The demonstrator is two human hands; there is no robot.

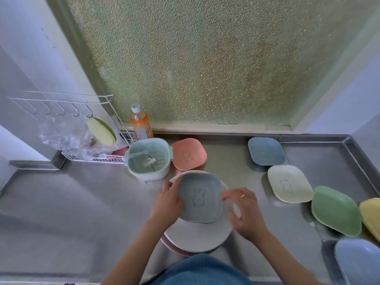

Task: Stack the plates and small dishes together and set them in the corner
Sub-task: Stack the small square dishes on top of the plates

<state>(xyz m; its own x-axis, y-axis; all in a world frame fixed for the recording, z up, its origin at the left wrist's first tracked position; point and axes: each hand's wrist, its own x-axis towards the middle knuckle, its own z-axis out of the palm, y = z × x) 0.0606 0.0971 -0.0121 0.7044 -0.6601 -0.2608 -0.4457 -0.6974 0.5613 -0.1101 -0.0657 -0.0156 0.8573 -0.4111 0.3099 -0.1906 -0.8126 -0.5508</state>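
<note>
A grey square small dish (pixel 200 197) with a drawn figure rests on a white round plate (pixel 198 236), which sits on a pink plate (pixel 173 248) whose edge shows below it. My left hand (pixel 167 201) grips the dish's left rim. My right hand (pixel 243 210) holds its right rim and the white plate's edge. More small dishes lie on the steel counter: pink (pixel 189 154), blue (pixel 266 151), cream (pixel 290 184), green (pixel 336 210), yellow (pixel 372 214) and light blue (pixel 359 262).
A mint strainer basket (pixel 149 159) stands left of the pink dish. An orange drink bottle (pixel 141 124) stands behind it by the frosted window (pixel 205 58). A white wire rack (pixel 67 120) with hooks, a plastic bag and a green lid fills the left corner. The counter's raised rim (pixel 362 167) runs along the right.
</note>
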